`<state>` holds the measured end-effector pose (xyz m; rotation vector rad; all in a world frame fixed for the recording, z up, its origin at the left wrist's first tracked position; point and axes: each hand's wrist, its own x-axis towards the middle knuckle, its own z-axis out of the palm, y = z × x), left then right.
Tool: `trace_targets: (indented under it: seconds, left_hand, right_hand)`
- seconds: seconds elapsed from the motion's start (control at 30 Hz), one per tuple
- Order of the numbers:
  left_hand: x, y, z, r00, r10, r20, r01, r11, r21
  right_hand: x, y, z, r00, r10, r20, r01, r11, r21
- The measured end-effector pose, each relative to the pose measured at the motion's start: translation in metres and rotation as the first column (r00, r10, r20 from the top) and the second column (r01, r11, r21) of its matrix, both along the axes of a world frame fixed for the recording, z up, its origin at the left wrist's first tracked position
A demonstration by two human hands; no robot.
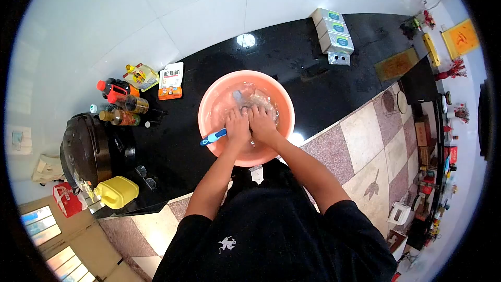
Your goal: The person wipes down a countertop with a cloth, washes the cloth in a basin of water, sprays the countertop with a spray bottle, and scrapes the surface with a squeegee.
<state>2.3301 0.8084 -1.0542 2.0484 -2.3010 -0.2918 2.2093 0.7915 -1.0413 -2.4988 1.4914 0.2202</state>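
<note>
A peach-coloured plastic basin [209, 102] with water in it stands on the black counter, close in front of my body. Both my hands are inside it, side by side. My left hand [238, 127] is closed, its fingers curled down at the water. A blue handle [214, 137] sticks out to the left from beside this hand, across the rim; its other end is hidden. My right hand [262, 124] is closed too, fingers bent against a clear, shiny thing [259, 99] in the water. What exactly the fingers grip is hidden. A greyish-blue piece [238, 96] shows just beyond my left fingers.
On the black counter [308, 78], sauce bottles [122, 103], seasoning pouches [171, 81], a dark rice cooker [83, 149], a yellow jug [117, 192] and eyeglasses [146, 177] stand or lie at left. Stacked tissue packs [334, 31] are at back right. The tiled wall is behind.
</note>
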Motion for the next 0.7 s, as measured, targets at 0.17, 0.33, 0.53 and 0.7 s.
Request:
trace_targets:
  seconds: [0.17, 0.33, 0.53, 0.7]
  left_hand:
    - [0.009, -0.028, -0.007, 0.98, 0.069, -0.189, 0.008, 0.925, 0.379]
    - [0.008, -0.036, 0.006, 0.963, 0.147, -0.227, -0.035, 0.901, 0.432]
    - [0.008, -0.02, 0.047, 0.88, 0.045, -0.474, -0.059, 0.998, -0.014]
    - [-0.004, 0.002, 0.093, 0.802, 0.051, -0.594, -0.167, 0.976, -0.142]
  right_hand:
    - [-0.005, -0.017, -0.016, 0.988, -0.131, 0.085, 0.11, 0.97, 0.217]
    - [-0.007, -0.037, -0.012, 0.995, -0.072, 0.063, 0.047, 0.941, 0.334]
    - [-0.024, -0.044, 0.016, 0.769, -0.216, 0.602, 0.048, 0.958, 0.282]
    - [-0.041, -0.035, 0.072, 0.735, -0.087, 0.672, -0.033, 0.986, 0.164]
